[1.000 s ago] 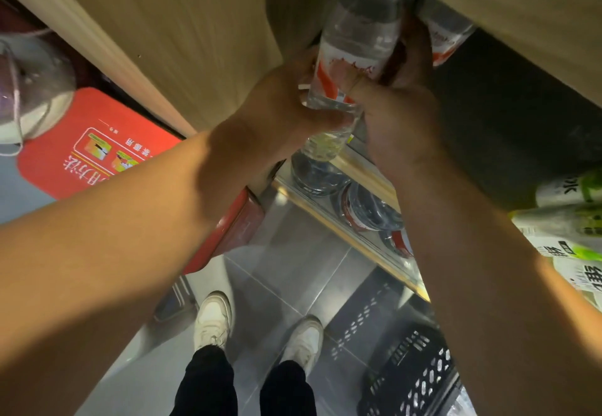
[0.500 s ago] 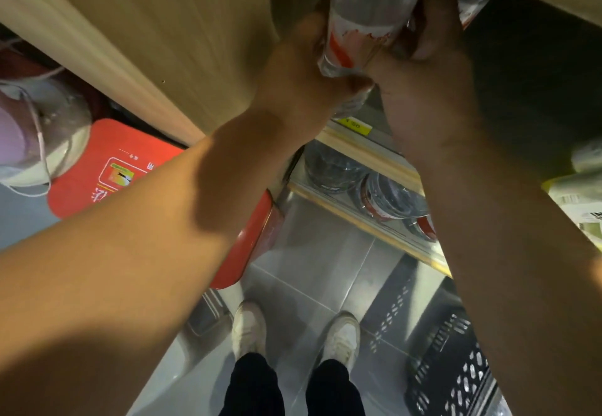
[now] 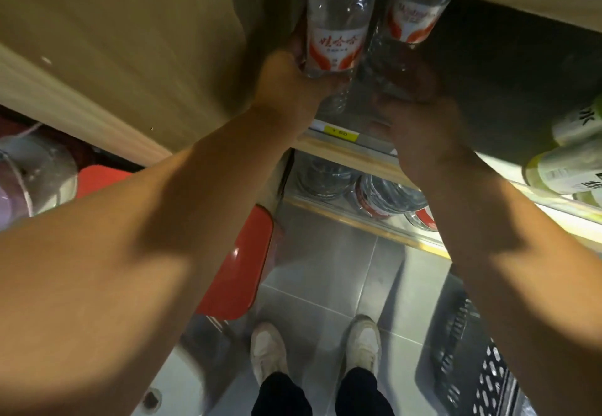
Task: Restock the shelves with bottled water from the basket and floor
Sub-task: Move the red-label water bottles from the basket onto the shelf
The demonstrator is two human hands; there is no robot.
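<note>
As the left hand point(image 3: 290, 89) grips it, the clear bottle point(image 3: 338, 14) shows red lettering.

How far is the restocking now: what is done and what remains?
Done: the lower shelf already holds water bottles. In hand: the left hand grips the first bottle and the right hand holds a second bottle over the upper shelf, not yet released. Left: the black basket hides its contents, so the remainder is unclear.
</note>
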